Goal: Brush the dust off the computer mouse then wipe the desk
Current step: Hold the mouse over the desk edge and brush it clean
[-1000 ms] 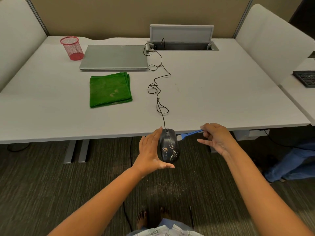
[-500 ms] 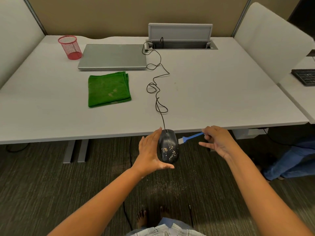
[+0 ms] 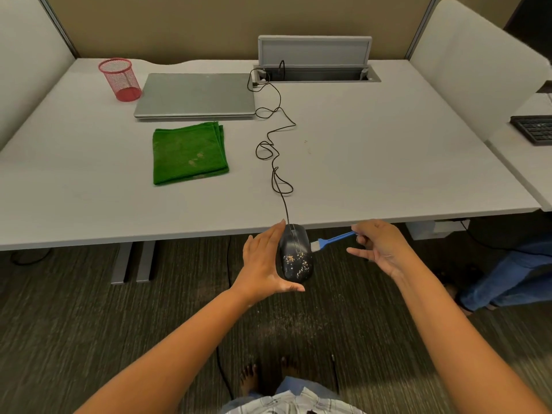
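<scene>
My left hand (image 3: 264, 262) holds a black wired computer mouse (image 3: 295, 253) just off the front edge of the white desk (image 3: 388, 162), over the carpet. Tan dust specks cover the mouse's rear half. My right hand (image 3: 380, 246) pinches the handle of a small blue brush (image 3: 331, 239), whose pale bristles touch the mouse's right side. The mouse cable (image 3: 273, 150) runs in loops across the desk to the cable tray. A folded green cloth (image 3: 189, 152) lies flat on the desk, left of the cable.
A shut silver laptop (image 3: 195, 95) and a red mesh pen cup (image 3: 119, 79) stand at the back left. An open cable tray (image 3: 316, 74) sits at the back centre. A white divider (image 3: 475, 64) borders the right side, with a keyboard (image 3: 533, 128) beyond. Dust lies on the carpet (image 3: 294, 322) below.
The brush has moved down and left, from beside the desk edge to the mouse's right side. My left hand keeps the mouse in the same place.
</scene>
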Motion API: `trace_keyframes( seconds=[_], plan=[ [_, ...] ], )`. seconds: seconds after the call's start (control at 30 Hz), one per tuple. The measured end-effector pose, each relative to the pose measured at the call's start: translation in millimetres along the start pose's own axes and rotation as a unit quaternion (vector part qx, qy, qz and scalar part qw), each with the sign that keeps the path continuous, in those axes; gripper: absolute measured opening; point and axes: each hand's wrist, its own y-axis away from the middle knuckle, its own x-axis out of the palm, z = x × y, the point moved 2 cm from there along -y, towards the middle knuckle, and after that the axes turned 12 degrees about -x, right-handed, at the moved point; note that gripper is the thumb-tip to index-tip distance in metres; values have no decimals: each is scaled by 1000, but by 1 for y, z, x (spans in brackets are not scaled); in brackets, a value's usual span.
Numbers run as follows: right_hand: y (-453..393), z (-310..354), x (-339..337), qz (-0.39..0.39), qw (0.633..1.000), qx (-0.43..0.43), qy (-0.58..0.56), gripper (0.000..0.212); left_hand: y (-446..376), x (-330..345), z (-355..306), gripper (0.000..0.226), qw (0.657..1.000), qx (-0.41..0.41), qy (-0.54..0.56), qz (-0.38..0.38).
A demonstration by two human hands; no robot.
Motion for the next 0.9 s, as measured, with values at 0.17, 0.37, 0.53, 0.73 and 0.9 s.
trace_keyframes(
  seconds=[0.17, 0.37, 0.53, 0.73, 0.9],
  plan=[
    [9, 3, 13, 29, 999, -22, 4, 16, -2, 5, 1, 128, 1000, -5, -21, 11],
    [21, -2, 45, 86, 990, -72, 89, 21, -4, 10, -1, 128, 1000, -3, -24, 16],
    [21, -1, 47, 86, 987, -80, 106, 23, -3, 9, -2, 128, 1000, -4, -21, 14],
    [14, 5, 22, 48, 993, -65, 83, 22, 0, 5, -2, 127, 1000, -3, -16, 5],
    [10, -1, 2, 18, 997, -40, 57, 24, 0, 3, -4, 127, 1000, -3, 3, 1]
  ],
)
